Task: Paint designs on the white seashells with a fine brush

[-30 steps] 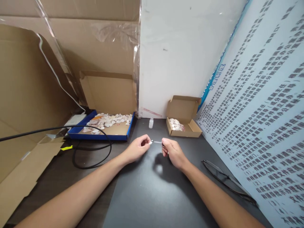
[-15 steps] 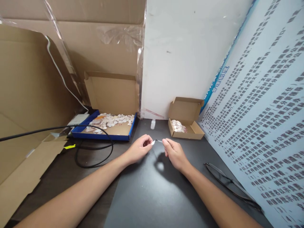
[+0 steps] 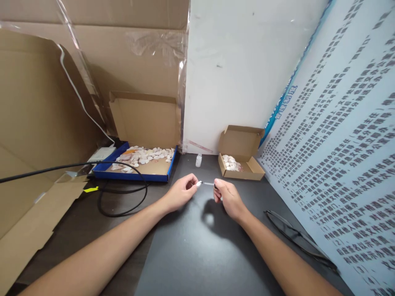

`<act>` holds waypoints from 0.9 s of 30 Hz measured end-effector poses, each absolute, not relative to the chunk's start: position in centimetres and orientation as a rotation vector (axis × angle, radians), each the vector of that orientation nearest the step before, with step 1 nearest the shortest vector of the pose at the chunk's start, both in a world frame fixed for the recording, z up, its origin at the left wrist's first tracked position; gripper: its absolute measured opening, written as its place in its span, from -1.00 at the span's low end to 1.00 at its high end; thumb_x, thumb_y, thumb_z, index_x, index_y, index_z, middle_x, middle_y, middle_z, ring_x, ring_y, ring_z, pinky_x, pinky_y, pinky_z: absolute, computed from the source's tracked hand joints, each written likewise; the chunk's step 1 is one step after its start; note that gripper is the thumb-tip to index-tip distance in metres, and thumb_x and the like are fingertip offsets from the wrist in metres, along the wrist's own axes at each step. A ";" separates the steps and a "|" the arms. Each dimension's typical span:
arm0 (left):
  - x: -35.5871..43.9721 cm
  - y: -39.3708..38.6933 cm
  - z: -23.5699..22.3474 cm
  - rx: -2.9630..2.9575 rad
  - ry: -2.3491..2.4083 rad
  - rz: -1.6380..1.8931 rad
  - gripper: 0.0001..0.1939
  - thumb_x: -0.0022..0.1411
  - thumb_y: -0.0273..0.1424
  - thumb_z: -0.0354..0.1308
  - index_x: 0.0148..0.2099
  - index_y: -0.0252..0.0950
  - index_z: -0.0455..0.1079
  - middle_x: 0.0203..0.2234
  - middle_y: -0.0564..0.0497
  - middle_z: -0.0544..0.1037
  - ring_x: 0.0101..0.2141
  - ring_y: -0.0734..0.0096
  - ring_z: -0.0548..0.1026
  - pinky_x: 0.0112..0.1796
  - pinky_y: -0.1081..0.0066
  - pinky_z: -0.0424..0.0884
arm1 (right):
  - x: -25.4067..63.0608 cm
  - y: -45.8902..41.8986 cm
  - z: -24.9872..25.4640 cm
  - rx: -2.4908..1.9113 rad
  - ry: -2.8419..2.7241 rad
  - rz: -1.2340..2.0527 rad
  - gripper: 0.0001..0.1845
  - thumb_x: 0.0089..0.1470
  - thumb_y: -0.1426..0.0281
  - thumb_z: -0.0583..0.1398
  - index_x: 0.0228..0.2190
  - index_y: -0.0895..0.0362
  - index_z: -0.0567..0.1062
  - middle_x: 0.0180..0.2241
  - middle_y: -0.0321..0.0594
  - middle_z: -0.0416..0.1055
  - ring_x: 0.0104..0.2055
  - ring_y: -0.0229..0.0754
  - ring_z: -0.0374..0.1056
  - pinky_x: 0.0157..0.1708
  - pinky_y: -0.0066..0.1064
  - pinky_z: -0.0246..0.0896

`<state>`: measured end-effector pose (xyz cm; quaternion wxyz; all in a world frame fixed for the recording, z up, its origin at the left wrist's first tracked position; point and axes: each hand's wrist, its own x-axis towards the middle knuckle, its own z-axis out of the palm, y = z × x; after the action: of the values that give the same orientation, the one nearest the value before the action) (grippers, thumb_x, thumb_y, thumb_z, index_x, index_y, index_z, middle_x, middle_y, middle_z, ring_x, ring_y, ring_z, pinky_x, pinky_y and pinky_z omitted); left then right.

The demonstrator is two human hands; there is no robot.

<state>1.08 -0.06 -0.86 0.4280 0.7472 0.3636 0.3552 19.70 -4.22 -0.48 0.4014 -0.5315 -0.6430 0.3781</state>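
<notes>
Over the dark mat, my left hand (image 3: 182, 191) pinches a small white shell-like piece (image 3: 199, 183) between thumb and fingers. My right hand (image 3: 228, 198) is closed round the dark end of a small brush (image 3: 208, 183) with a thin pale stem. Its dark tip points left and meets the white piece, or lies very close to it. Beyond both hands stands a small whitish bottle (image 3: 198, 160), upright on the mat.
To the left, a blue-edged cardboard box (image 3: 132, 176) holds many white pieces. A smaller brown box (image 3: 247, 176) at the right holds similar ones. A black cable (image 3: 123, 214) loops on the table. Eyeglasses (image 3: 299, 236) lie by the printed sheet (image 3: 333, 135).
My right hand has shifted slightly right and its grip has turned, showing the dark end and more of the stem. The brush tip is now at the white piece. My left hand barely moves.
</notes>
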 end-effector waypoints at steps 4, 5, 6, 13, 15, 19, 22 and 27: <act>1.0 -0.1 -0.8 1.870 0.907 0.907 -0.75 0.25 -0.21 0.04 -0.32 -0.31 0.23 -0.50 0.10 0.27 -0.48 0.50 0.22 -0.45 0.50 0.18 | 19.5 -4.3 -0.4 -1.428 -1.660 0.906 -0.27 0.10 -0.16 -0.11 -0.55 0.32 0.15 -0.61 -0.26 0.15 -0.55 -0.56 0.05 -0.48 -0.70 -0.06; 1.1 -0.2 -0.8 1.873 0.908 0.912 -0.74 0.25 -0.20 0.05 -0.32 -0.31 0.24 -0.50 0.10 0.28 -0.48 0.50 0.22 -0.45 0.50 0.18 | 19.5 -4.3 -0.4 -1.456 -1.645 0.867 -0.27 0.10 -0.16 -0.11 -0.55 0.32 0.15 -0.61 -0.26 0.15 -0.55 -0.57 0.04 -0.49 -0.69 -0.08; 1.1 -0.2 -0.8 1.875 0.910 0.916 -0.73 0.25 -0.19 0.04 -0.32 -0.31 0.24 -0.50 0.10 0.28 -0.48 0.51 0.21 -0.45 0.50 0.18 | 19.6 -4.3 -0.3 -1.469 -1.627 0.844 -0.27 0.10 -0.17 -0.11 -0.54 0.32 0.15 -0.61 -0.26 0.15 -0.55 -0.57 0.03 -0.49 -0.69 -0.08; 1.3 0.1 -0.8 1.654 0.865 0.881 -0.71 0.16 -0.17 0.12 -0.31 -0.30 0.21 -0.52 0.13 0.27 -0.54 0.55 0.25 -0.49 0.51 0.18 | 19.6 -4.4 -0.4 -1.358 -1.674 0.948 -0.29 0.12 -0.15 -0.13 -0.54 0.31 0.13 -0.60 -0.26 0.15 -0.54 -0.55 0.09 -0.46 -0.69 0.00; 1.2 0.1 -0.7 1.500 0.850 0.856 -0.71 0.13 -0.19 0.14 -0.30 -0.30 0.21 -0.57 0.15 0.27 -0.57 0.57 0.25 -0.51 0.52 0.17 | 19.6 -4.3 -0.4 -1.425 -1.677 0.897 -0.29 0.11 -0.14 -0.11 -0.54 0.32 0.13 -0.61 -0.26 0.14 -0.55 -0.56 0.06 -0.49 -0.70 -0.06; 1.0 0.0 -0.4 1.235 0.815 0.854 -0.72 0.08 -0.24 0.19 -0.30 -0.30 0.21 -0.57 0.13 0.31 -0.60 0.60 0.27 -0.52 0.54 0.16 | 19.7 -4.2 -0.4 -1.426 -1.614 0.902 -0.30 0.11 -0.15 -0.11 -0.53 0.31 0.12 -0.61 -0.27 0.14 -0.55 -0.55 0.06 -0.49 -0.69 -0.04; 1.0 -0.1 -0.1 1.156 0.786 0.856 -0.70 0.03 -0.28 0.23 -0.30 -0.31 0.21 -0.53 0.12 0.34 -0.59 0.62 0.30 -0.54 0.54 0.15 | 19.6 -4.3 -0.4 -1.333 -1.648 0.990 -0.31 0.12 -0.14 -0.13 -0.52 0.30 0.13 -0.59 -0.27 0.16 -0.54 -0.55 0.10 -0.46 -0.69 0.01; 1.0 -0.1 0.0 1.146 0.789 0.870 -0.71 0.03 -0.31 0.24 -0.29 -0.31 0.21 -0.55 0.14 0.31 -0.60 0.63 0.31 -0.55 0.55 0.15 | 19.4 -4.5 -0.1 -1.467 -1.724 0.903 -0.30 0.12 -0.12 -0.11 -0.55 0.32 0.15 -0.60 -0.26 0.15 -0.56 -0.57 0.05 -0.50 -0.70 -0.09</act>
<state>0.98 -0.13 0.04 0.6817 0.5110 0.3519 0.3877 19.44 -4.54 -0.13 0.3450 -0.5651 -0.6638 0.3479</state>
